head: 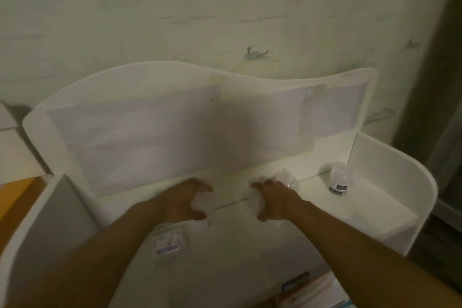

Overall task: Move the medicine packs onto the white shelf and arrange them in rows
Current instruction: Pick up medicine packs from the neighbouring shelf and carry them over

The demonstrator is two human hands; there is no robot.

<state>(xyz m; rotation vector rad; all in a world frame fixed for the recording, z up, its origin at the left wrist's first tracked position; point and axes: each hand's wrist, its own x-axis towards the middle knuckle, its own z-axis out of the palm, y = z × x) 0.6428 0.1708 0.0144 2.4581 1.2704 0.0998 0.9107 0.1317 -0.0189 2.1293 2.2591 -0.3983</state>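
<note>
The white shelf [362, 210] stands against the wall, with a wavy back panel and curved side walls. My left hand [182, 201] rests on the shelf top left of centre, its fingers curled around a whitish clear medicine pack [200, 204]. A little to the right, my right hand [275, 201] grips another crinkled clear pack [258, 204], and more clear wrapping [287, 177] lies just behind it. A flat medicine pack with a purple-marked label [168, 241] lies under my left forearm. The overexposed white surface blurs the packs' outlines.
A small clear bottle with a dark label [338, 179] stands in the shelf's back right corner. Boxes with printed labels [312, 287] sit below the front edge. An orange surface [15, 200] lies at the left, a dark curtain [440, 107] at the right.
</note>
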